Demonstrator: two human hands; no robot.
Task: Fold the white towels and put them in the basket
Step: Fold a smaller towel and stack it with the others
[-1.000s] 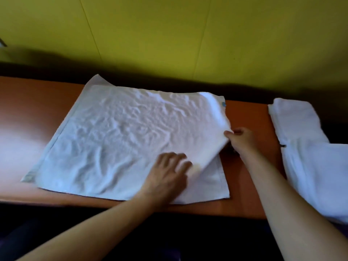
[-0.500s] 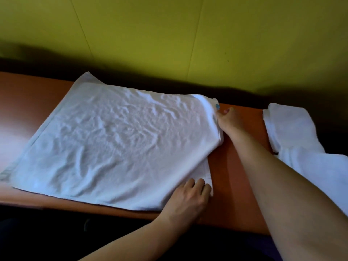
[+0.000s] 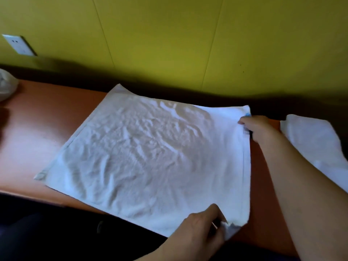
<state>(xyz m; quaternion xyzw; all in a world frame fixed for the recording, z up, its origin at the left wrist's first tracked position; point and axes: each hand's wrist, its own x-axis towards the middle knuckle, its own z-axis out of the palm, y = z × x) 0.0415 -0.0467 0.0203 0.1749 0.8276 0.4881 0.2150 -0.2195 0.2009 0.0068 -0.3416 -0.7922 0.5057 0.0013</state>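
Both hands' grip pinching towel (image 3: 150,157) corners

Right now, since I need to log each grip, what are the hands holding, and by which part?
Both hold the white towel along its right edge: the left hand pinches the near corner, the right hand grips the far corner.

One head cam, looks fwd & down, close over table (image 3: 43,117), facing yellow wall (image 3: 169,38).

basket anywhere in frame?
No: only the towel on the table, more white cloth at right, and a wall outlet show.
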